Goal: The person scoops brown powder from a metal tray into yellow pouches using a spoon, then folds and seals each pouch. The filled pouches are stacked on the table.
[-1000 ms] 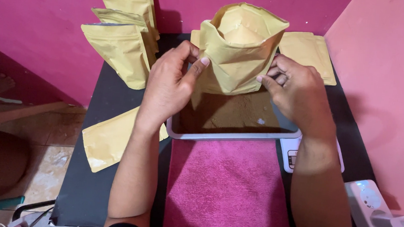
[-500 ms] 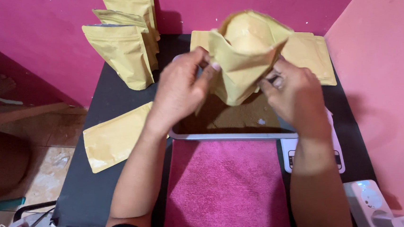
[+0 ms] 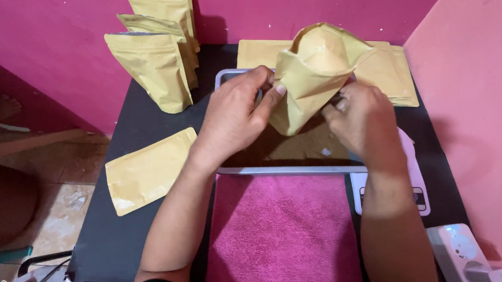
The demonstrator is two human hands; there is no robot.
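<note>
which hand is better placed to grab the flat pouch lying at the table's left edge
Left, probably. The flat pouch lies on the left hand's side, just outside that forearm. The right hand would have to cross over the tray. Both hands now grip the open pouch, so one must let go first.

Matt kraft-paper pouch [image 3: 311, 74], creased. Fluffy pink terry cloth [image 3: 282, 237] at six o'clock. Smooth grey metal tray [image 3: 290, 170]. Matt black tabletop [image 3: 146, 128]. Glossy white plastic socket [image 3: 469, 262] at four.
</note>
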